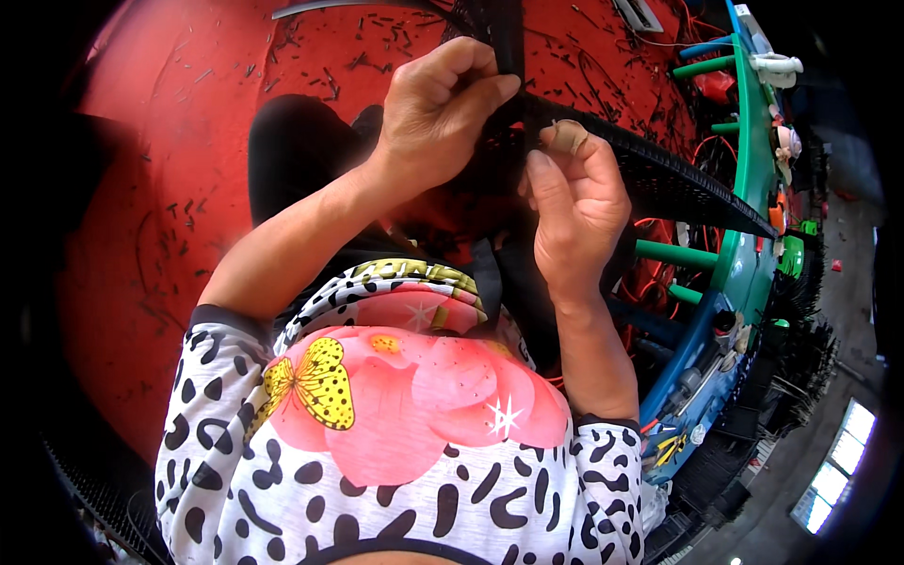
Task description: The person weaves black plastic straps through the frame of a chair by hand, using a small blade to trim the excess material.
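Note:
My left hand (435, 111) pinches a black strap (508, 38) that runs up toward the top edge, thumb and fingers closed on it. My right hand (574, 202) is just right of it, fingers closed on the near end of a long black perforated strip (678, 184) that stretches away to the right. The two hands nearly touch where strap and strip meet. A fingertip of the right hand has a tan wrap. Below the hands are my lap in dark trousers and my patterned shirt.
Red floor (169, 169) strewn with small black offcuts lies to the left and above. A green and blue workbench frame (749, 188) with green pegs, red wires and small tools curves down the right side. Black brush-like parts (810, 311) sit beyond it.

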`<action>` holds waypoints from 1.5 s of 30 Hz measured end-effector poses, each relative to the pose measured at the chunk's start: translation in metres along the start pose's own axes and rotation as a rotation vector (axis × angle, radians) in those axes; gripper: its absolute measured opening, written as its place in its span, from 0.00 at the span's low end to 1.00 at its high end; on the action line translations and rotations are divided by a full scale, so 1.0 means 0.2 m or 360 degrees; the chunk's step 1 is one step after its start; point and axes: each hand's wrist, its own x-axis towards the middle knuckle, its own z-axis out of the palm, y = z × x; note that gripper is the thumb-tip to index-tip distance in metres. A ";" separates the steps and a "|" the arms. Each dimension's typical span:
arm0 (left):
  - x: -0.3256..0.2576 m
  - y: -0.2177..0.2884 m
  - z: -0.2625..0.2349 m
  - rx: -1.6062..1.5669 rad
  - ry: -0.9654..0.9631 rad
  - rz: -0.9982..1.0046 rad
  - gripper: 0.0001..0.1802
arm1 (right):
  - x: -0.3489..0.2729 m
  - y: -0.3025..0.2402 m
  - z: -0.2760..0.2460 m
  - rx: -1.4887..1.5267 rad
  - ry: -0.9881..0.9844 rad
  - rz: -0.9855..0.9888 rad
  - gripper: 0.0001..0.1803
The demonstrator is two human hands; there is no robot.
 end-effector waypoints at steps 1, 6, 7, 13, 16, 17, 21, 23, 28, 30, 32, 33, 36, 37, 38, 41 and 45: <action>-0.01 0.00 0.00 0.0004 -0.0004 0.0003 0.06 | 0.00 0.00 0.00 0.0005 0.0002 -0.0003 0.10; -0.02 0.00 0.00 -0.0100 0.0043 0.0018 0.06 | -0.01 -0.02 0.03 0.0016 0.0037 0.0018 0.11; -0.02 0.00 0.00 -0.0100 0.0036 0.0019 0.06 | -0.01 -0.01 0.03 0.0018 0.0043 0.0016 0.11; -0.02 0.01 0.01 -0.0188 0.0021 0.0001 0.06 | 0.01 -0.03 0.04 0.0012 0.0022 -0.0010 0.12; -0.01 0.01 0.01 -0.0168 0.0018 0.0025 0.06 | 0.02 -0.02 0.05 0.0035 0.0027 -0.0002 0.12; -0.01 0.01 0.01 -0.0184 0.0019 0.0020 0.06 | 0.02 -0.02 0.05 0.0020 0.0028 -0.0009 0.12; -0.02 0.01 0.01 -0.0219 0.0041 -0.0005 0.07 | 0.01 -0.02 0.04 0.0028 0.0040 -0.0022 0.12; -0.02 0.00 0.01 -0.0201 0.0035 0.0003 0.07 | 0.00 -0.03 0.04 -0.0014 0.0039 -0.0068 0.12; -0.03 0.00 0.02 -0.0190 0.0052 0.0032 0.07 | 0.02 -0.04 0.01 -0.0085 0.0036 -0.0173 0.12; -0.03 -0.01 0.02 -0.0245 0.0027 -0.0004 0.07 | 0.03 -0.07 0.01 -0.0147 0.0041 -0.0258 0.12; -0.03 0.00 0.02 -0.0269 0.0038 -0.0012 0.07 | 0.06 -0.10 0.00 -0.0088 0.0016 -0.0354 0.09; -0.03 0.00 0.03 -0.0293 0.0045 -0.0022 0.07 | 0.08 -0.12 -0.01 -0.0198 0.0013 -0.0359 0.08; -0.03 0.00 0.04 -0.0261 0.0061 0.0013 0.06 | 0.10 -0.16 -0.01 -0.0350 0.0011 -0.0330 0.06; -0.03 0.00 0.03 -0.0262 0.0067 0.0012 0.06 | 0.10 -0.17 -0.01 -0.0389 0.0011 -0.0299 0.07; -0.03 0.00 0.03 -0.0222 0.0051 0.0015 0.06 | 0.10 -0.17 -0.02 -0.0391 0.0005 -0.0297 0.07; -0.03 0.00 0.03 -0.0169 0.0042 0.0015 0.06 | 0.10 -0.18 -0.03 -0.0980 -0.0102 -0.0370 0.13; -0.03 0.00 0.03 -0.0155 0.0031 0.0026 0.06 | 0.10 -0.20 -0.02 -0.1253 -0.0123 -0.0782 0.09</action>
